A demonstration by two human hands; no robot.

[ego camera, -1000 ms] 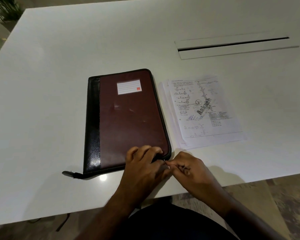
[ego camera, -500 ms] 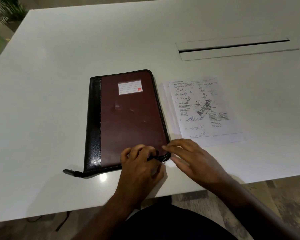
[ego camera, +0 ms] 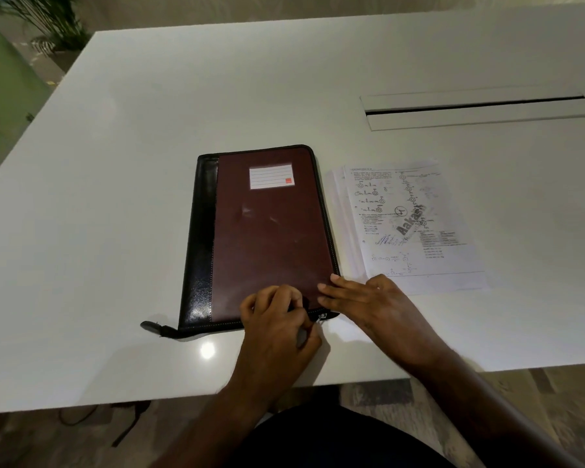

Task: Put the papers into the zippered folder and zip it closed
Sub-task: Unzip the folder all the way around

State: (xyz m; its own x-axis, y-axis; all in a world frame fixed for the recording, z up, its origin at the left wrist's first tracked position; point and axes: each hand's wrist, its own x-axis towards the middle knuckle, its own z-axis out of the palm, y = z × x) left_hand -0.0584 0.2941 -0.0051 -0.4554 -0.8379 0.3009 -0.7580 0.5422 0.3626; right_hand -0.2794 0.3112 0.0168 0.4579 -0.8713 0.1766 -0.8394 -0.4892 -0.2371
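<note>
The zippered folder is lying flat on the white table, papers sitting just beside it. Left hand fingers are pinching the zipper pull at the near corner, while right hand fingers are lying straight, pressing the cover.

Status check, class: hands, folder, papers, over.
Left hand pinching the zipper pull; right hand flat on folder corner. Folder closed. Papers beside it, not in.

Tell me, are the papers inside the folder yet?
No, the papers lie on the table beside the closed folder.
</note>
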